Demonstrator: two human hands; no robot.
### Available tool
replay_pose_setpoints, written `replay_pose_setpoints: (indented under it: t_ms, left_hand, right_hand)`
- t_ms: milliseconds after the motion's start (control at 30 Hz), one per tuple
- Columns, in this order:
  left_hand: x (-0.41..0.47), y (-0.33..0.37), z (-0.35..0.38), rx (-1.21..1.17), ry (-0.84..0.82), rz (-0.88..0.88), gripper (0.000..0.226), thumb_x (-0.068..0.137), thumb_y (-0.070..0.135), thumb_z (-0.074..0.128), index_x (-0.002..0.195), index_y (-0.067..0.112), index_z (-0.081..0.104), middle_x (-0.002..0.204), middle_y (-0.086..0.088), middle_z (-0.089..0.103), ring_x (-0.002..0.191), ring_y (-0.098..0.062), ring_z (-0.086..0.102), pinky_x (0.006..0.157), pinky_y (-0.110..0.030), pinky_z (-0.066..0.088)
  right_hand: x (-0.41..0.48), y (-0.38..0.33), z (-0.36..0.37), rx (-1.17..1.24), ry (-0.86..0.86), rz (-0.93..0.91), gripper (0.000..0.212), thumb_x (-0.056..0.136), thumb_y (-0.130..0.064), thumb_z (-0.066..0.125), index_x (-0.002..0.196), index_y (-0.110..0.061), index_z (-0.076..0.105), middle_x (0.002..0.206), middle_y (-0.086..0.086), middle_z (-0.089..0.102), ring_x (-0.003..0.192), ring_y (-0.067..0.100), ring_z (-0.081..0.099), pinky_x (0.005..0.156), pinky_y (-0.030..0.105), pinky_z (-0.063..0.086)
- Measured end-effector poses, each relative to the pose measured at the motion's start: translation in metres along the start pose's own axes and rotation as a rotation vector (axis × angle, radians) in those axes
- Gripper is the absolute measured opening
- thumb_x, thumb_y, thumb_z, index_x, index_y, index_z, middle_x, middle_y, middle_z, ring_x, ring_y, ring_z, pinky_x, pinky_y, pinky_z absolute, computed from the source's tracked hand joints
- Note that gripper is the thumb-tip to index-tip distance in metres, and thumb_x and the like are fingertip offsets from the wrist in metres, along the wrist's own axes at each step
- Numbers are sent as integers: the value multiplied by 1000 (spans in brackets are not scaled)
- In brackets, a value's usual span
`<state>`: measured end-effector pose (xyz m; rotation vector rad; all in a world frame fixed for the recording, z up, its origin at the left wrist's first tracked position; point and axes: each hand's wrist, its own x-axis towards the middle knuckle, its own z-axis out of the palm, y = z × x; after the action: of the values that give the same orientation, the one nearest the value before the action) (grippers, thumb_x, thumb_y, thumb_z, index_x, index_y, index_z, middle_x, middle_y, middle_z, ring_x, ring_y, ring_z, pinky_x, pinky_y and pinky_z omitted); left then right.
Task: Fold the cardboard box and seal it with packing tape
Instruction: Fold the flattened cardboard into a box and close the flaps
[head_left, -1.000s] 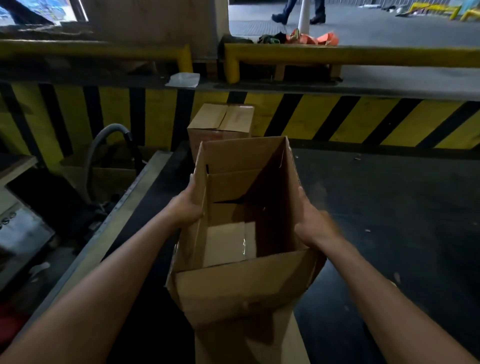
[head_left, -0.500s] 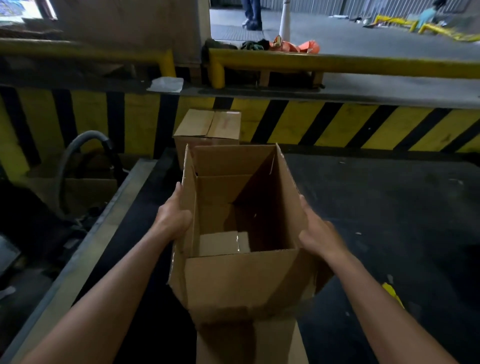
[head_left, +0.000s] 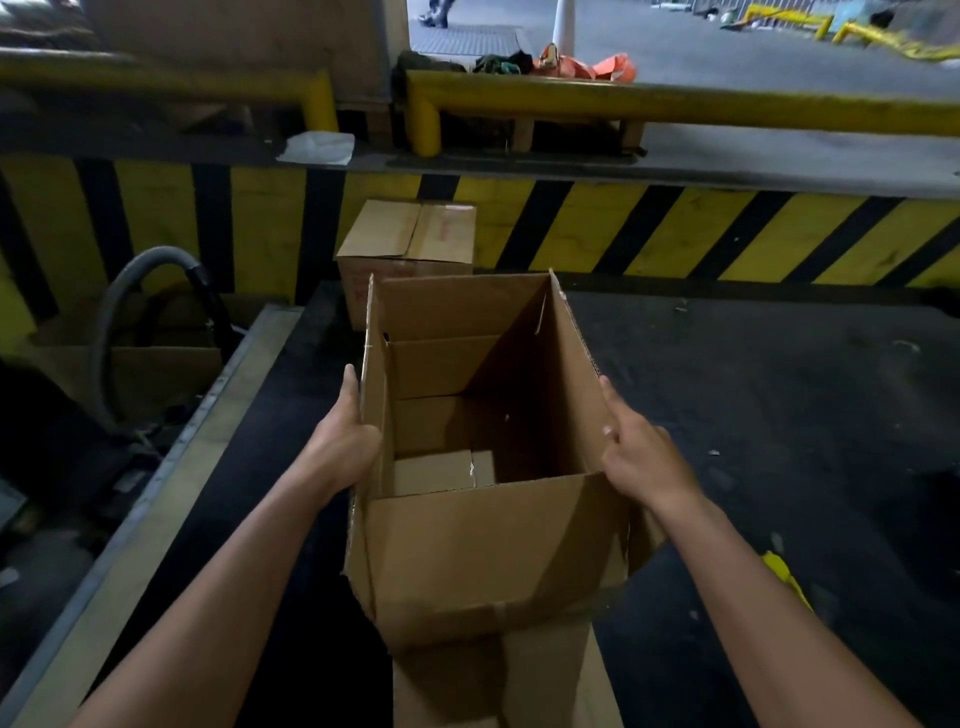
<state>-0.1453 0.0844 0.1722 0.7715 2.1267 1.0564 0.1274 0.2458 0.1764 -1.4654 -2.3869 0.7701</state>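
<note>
An open brown cardboard box (head_left: 493, 551) stands upright in front of me, its top flaps raised and its bottom flaps folded in with a seam showing inside. My left hand (head_left: 345, 441) presses flat against the outside of the left wall. My right hand (head_left: 641, 457) grips the right wall near its top edge, fingers curled onto the cardboard. The box rests on another piece of cardboard (head_left: 550, 680) below it. No packing tape is in view.
A closed cardboard box (head_left: 410, 244) stands beyond, against the yellow-and-black striped wall (head_left: 675, 228). A grey hose (head_left: 130, 291) loops at the left beside a metal edge (head_left: 171, 467). Dark floor (head_left: 779, 415) spreads to the right, with a yellow scrap (head_left: 784, 571).
The box has been turned more upright and squared, its opening facing up toward me. Both hands stayed on its side walls, and my view shifted slightly to the right.
</note>
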Motion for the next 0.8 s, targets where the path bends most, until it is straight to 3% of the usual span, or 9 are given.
replay_pose_setpoints:
  t_ms: [67,167,267,333,433,500,600,700,800]
  left_hand:
    - [-5,-4,6,-16,-35,27,103,91,0,55,158,47,-8,161,2,34,120,-18,57,83,-32,53]
    - [-11,-7,10,-39,-19,68,103,91,1,56,156,54,-4,160,2,37,134,-22,50,102,-44,50]
    - [-13,-7,8,-70,1,85,96,94,5,56,155,58,3,152,0,47,132,-25,51,106,-53,48]
    - [-15,-4,7,-77,-3,107,91,96,8,56,154,59,9,144,0,53,127,-24,54,105,-52,49]
    - [-19,-3,7,-89,-21,128,88,95,10,58,151,62,15,140,3,56,127,-23,55,105,-53,49]
    - [-19,-5,6,-108,-18,114,88,94,8,57,150,63,17,145,6,53,132,-22,52,108,-53,46]
    - [-20,-5,7,-125,-24,102,91,90,6,57,151,61,20,147,11,51,135,-19,49,111,-50,43]
    - [-22,-1,7,-123,-34,94,94,91,0,57,152,60,19,147,12,51,135,-17,48,112,-49,43]
    - [-21,-2,7,-128,-43,99,94,91,3,61,150,64,20,146,10,53,134,-19,49,110,-52,44]
  right_hand:
    - [0,4,-2,7,-1,-1,73,101,-10,44,154,-43,6,123,12,62,97,27,65,74,39,55]
    - [1,14,-3,22,10,-6,68,103,-17,43,154,-45,7,115,15,64,86,26,67,74,44,59]
    - [3,13,0,-80,47,-57,61,103,-23,43,155,-37,14,95,9,66,70,18,64,65,38,58]
    - [-1,7,3,-197,202,-205,51,102,-24,44,152,-26,32,106,7,66,77,15,64,66,29,54]
    - [-20,3,8,-201,401,-533,35,102,-29,48,132,-15,59,122,7,67,97,18,68,85,28,54]
    - [-32,5,12,-270,374,-652,38,100,-40,50,125,-16,65,123,5,68,109,18,65,104,38,47]
    - [-39,9,20,-558,131,-595,53,95,-56,48,133,-21,59,127,1,66,121,18,59,114,57,31]
    - [-40,7,32,-747,45,-495,58,95,-45,53,146,-20,43,141,8,56,135,26,47,115,66,13]
    - [-46,0,52,-704,8,-414,65,102,-36,40,156,-13,13,160,17,22,150,34,13,118,62,-2]
